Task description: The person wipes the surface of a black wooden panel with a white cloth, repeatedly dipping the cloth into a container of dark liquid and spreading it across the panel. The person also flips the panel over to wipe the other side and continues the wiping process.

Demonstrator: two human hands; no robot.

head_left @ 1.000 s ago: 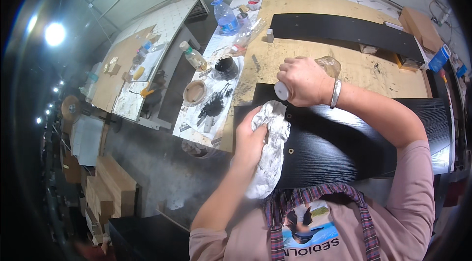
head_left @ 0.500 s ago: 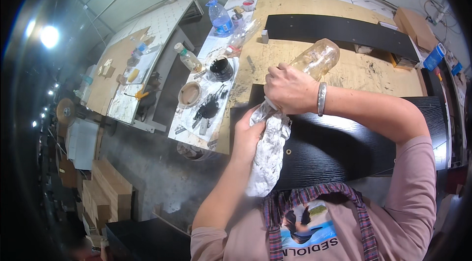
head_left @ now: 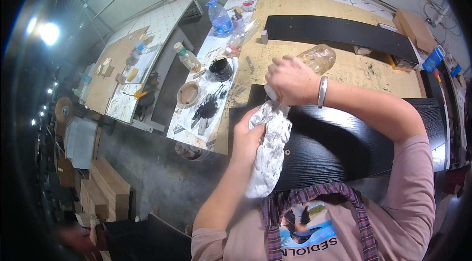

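We are seeing the right hand (head_left: 293,81) gripping a clear plastic bottle (head_left: 320,58) by its neck, fingers wrapped tightly, while the left hand (head_left: 245,139) is pinching a smudged white rag (head_left: 268,165) between thumb and fingers. Half a second ago the bottle was tipping higher, its neck end meeting the rag's top; now its body is sitting lower and its white cap end (head_left: 270,92) is showing again just above the cloth, so we are judging that contact is easing, though we cannot tell whether any liquid is passing. The rag is hanging in front of the left edge of the black wood-grain panel (head_left: 334,149), and the bottle is slanting over the plywood sheet (head_left: 361,76). An open black-stained jar (head_left: 221,70) is standing to the left.
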